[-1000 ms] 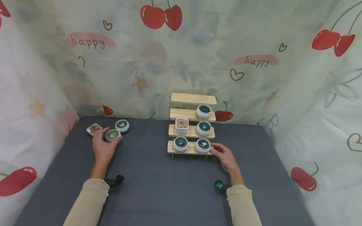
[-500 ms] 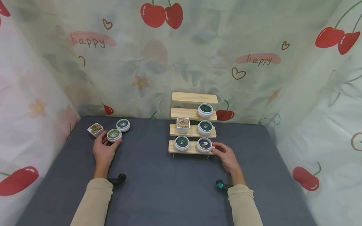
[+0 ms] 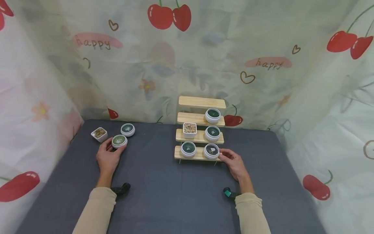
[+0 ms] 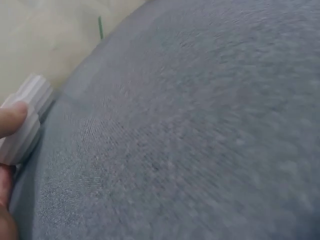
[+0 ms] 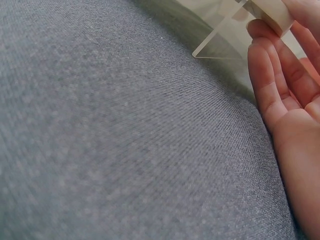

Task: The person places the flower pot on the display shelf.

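Note:
My left hand (image 3: 107, 159) pinches a small round white pot (image 3: 119, 141) with a pale green top, thumb on its right side and fingers on its left. In the left wrist view the thumb lies on the pot's ribbed white wall (image 4: 22, 137). My right hand (image 3: 234, 164) grips the right end of the lowest step of a wooden tiered stand (image 3: 197, 158), beside a round pot with a dark top (image 3: 211, 150). In the right wrist view its fingertips lie under the wooden step (image 5: 274, 16), near a clear support (image 5: 217, 32).
Beside the left hand are a square white dish (image 3: 99, 134) with brownish bits and a round pot with a dark green top (image 3: 127, 129). The stand bears several round pots and a square pot (image 3: 190, 130). A printed curtain (image 3: 163, 71) hangs behind the dark table (image 3: 163, 195).
My left hand has shifted slightly right and toward me with the green-topped pot, uncovering more of the square dish. The right hand keeps its place at the stand.

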{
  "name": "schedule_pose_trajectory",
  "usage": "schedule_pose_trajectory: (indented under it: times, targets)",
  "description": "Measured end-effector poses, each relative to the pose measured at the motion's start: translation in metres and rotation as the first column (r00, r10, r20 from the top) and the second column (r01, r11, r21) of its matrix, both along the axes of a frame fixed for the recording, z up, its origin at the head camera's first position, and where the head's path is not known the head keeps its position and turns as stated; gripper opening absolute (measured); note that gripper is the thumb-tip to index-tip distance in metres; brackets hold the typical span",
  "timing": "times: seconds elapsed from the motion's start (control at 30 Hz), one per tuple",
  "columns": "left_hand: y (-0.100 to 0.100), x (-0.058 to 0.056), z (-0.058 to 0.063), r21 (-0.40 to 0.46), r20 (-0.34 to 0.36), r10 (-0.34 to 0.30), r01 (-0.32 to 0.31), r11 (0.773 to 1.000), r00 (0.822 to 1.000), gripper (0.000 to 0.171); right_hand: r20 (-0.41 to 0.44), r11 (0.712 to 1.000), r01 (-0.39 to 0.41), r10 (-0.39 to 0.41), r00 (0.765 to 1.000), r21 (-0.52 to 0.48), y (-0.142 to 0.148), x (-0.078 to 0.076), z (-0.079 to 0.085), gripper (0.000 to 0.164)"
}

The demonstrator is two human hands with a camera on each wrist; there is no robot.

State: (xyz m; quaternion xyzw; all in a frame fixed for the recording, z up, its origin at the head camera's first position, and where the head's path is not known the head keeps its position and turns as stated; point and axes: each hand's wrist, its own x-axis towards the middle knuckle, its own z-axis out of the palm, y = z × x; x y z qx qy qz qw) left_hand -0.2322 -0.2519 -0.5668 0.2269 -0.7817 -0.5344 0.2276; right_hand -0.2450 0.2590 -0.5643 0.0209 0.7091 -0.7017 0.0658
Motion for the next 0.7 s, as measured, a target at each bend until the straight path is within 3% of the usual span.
schedule_pose_trajectory:
  times: [0.13,0.33,0.5,0.7]
  targets:
    - [-0.006,0.006,0.005,0.082,0.059,-0.026,0.021,0.996,0.998,0.07,0.003,1.0,-0.01,0.01,1.0,0.009,-0.002,-0.001,-0.001,0.021]
    - [-0.012,0.001,0.008,0.179,0.076,-0.036,0.022,0.984,0.996,0.072,-0.004,1.0,-0.012,0.012,1.0,0.01,0.0,-0.002,-0.002,0.024]
    - [-0.009,-0.001,0.018,0.113,0.079,-0.073,0.064,0.992,0.994,0.071,0.0,1.0,-0.013,0.013,1.0,0.006,0.0,-0.002,-0.002,0.025]
    - [0.005,-0.009,0.045,0.048,0.042,-0.152,0.15,0.987,0.987,0.073,0.002,1.0,0.009,-0.009,1.0,0.004,0.002,0.0,-0.002,0.024]
